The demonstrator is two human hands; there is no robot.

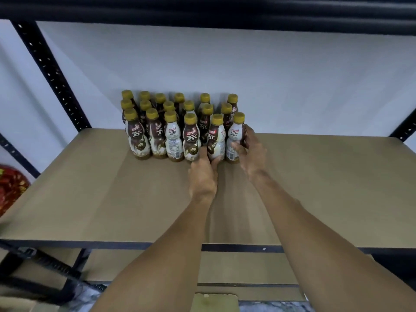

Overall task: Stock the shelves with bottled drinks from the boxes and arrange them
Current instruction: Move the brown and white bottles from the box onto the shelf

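Left hand (202,174) fingers curled round base of fifth front bottle (216,136); right hand (251,154) fingers wrap end bottle (235,131)

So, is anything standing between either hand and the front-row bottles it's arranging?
Nothing visible. The right hand grips the rightmost front bottle, and the left hand holds the neighbouring bottle at its base; both bottles stand on the shelf board.

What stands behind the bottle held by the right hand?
Two more gold-capped bottles stand behind the front bottle, then the white wall. Their lower bodies are hidden by it and the right hand.
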